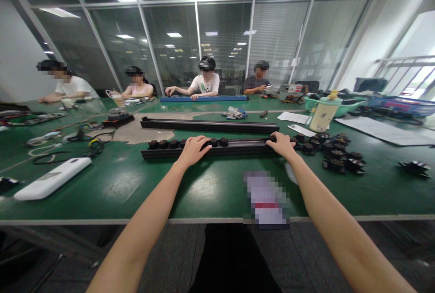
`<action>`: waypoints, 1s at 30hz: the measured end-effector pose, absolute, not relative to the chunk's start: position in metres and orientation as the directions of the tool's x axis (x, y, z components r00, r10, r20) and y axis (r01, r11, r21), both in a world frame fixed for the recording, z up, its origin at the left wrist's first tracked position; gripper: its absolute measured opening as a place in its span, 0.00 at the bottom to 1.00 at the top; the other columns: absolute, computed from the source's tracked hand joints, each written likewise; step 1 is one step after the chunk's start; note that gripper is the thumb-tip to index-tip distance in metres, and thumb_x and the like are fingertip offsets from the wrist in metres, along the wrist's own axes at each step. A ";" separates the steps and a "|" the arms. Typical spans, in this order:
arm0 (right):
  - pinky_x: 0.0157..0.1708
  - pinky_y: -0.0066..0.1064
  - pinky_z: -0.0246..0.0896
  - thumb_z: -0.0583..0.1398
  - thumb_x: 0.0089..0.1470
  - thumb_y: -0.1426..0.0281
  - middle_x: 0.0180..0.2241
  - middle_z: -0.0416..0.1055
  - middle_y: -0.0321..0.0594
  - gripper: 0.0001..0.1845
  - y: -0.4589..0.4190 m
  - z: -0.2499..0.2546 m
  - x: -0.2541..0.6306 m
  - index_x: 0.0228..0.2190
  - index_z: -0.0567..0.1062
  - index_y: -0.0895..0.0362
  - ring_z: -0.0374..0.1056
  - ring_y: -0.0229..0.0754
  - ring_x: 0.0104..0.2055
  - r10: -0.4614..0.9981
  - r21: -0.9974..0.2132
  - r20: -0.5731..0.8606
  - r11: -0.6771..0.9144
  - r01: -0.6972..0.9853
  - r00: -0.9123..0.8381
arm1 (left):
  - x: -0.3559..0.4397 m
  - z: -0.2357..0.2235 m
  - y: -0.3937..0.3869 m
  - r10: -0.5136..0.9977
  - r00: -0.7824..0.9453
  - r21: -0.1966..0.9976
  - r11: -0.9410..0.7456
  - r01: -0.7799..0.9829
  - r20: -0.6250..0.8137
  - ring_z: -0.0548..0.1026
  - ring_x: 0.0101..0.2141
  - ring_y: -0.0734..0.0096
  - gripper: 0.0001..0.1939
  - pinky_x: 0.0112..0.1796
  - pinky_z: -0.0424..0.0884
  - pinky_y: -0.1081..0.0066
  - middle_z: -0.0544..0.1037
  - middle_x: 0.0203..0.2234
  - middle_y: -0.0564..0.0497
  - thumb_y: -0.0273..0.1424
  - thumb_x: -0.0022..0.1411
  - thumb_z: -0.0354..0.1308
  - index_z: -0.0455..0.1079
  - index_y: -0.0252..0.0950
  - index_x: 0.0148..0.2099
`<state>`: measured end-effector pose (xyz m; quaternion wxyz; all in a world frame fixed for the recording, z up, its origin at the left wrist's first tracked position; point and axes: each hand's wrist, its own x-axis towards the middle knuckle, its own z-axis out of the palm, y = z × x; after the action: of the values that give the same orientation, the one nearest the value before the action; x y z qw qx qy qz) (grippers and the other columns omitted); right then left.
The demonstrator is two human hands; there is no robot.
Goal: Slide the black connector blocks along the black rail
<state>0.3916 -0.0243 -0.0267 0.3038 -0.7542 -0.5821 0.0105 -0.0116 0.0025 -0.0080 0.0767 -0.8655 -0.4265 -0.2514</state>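
Currently left hand (195,150) half-curls over long black rail (244,147), hold hidden; right hand (282,144), fingers bent, perhaps pinches small dark part (272,138)

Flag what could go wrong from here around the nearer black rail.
1. A blurred flat thing lies at the near edge of the table, beside the right arm: a sweep could knock it off.
2. Black parts sit in the nearer rail, with bare channel toward the right hand: if the rail tips, they might slide.
3. Loose pieces lie bunched to the right of that hand: a careless reach might scatter them.
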 end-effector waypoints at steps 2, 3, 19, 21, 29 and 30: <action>0.55 0.57 0.56 0.58 0.56 0.60 0.57 0.74 0.51 0.22 -0.025 -0.026 0.391 0.49 0.76 0.54 0.62 0.63 0.57 0.887 -0.465 0.331 -0.143 0.874 0.322 | -0.012 -0.008 0.002 0.698 0.511 0.082 -0.626 0.776 0.502 0.73 0.60 0.56 0.20 0.61 0.62 0.55 0.77 0.59 0.45 0.42 0.76 0.51 0.72 0.40 0.61; 0.56 0.57 0.56 0.58 0.56 0.60 0.57 0.74 0.51 0.22 -0.025 -0.026 0.391 0.50 0.76 0.55 0.62 0.63 0.58 0.890 -0.462 0.326 -0.145 0.875 0.320 | -0.012 -0.008 0.002 0.697 0.511 0.083 -0.627 0.774 0.502 0.73 0.60 0.56 0.20 0.61 0.62 0.55 0.77 0.59 0.44 0.42 0.76 0.51 0.72 0.40 0.61; 0.56 0.56 0.55 0.57 0.57 0.60 0.58 0.73 0.49 0.23 -0.029 -0.021 0.388 0.51 0.75 0.55 0.62 0.62 0.59 0.896 -0.425 0.301 -0.179 0.887 0.325 | -0.011 -0.005 -0.001 0.708 0.513 0.090 -0.624 0.776 0.486 0.73 0.60 0.56 0.20 0.62 0.61 0.55 0.77 0.59 0.44 0.42 0.76 0.51 0.72 0.40 0.62; 0.56 0.56 0.55 0.57 0.57 0.59 0.58 0.73 0.49 0.23 -0.029 -0.021 0.388 0.52 0.75 0.54 0.62 0.62 0.59 0.896 -0.425 0.300 -0.182 0.887 0.327 | -0.011 -0.005 -0.001 0.707 0.512 0.090 -0.625 0.776 0.488 0.73 0.60 0.56 0.20 0.62 0.61 0.54 0.77 0.59 0.44 0.42 0.76 0.51 0.72 0.40 0.62; 0.56 0.56 0.56 0.56 0.58 0.59 0.58 0.73 0.50 0.24 -0.029 -0.020 0.389 0.53 0.75 0.54 0.62 0.62 0.59 0.902 -0.414 0.283 -0.191 0.890 0.325 | -0.011 -0.007 0.000 0.696 0.514 0.081 -0.630 0.773 0.501 0.73 0.60 0.56 0.20 0.61 0.62 0.55 0.77 0.59 0.44 0.41 0.75 0.52 0.73 0.40 0.62; 0.56 0.56 0.57 0.56 0.58 0.60 0.58 0.73 0.51 0.24 -0.028 -0.020 0.389 0.53 0.74 0.54 0.62 0.62 0.59 0.903 -0.413 0.282 -0.191 0.891 0.324 | -0.011 -0.007 0.001 0.695 0.515 0.080 -0.631 0.772 0.502 0.73 0.59 0.56 0.20 0.61 0.62 0.55 0.77 0.59 0.44 0.41 0.75 0.52 0.73 0.40 0.62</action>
<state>0.3890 -0.0285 -0.0199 0.2584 -0.7715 -0.5813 0.0121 -0.0114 0.0010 -0.0071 0.0767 -0.8670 -0.4228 -0.2522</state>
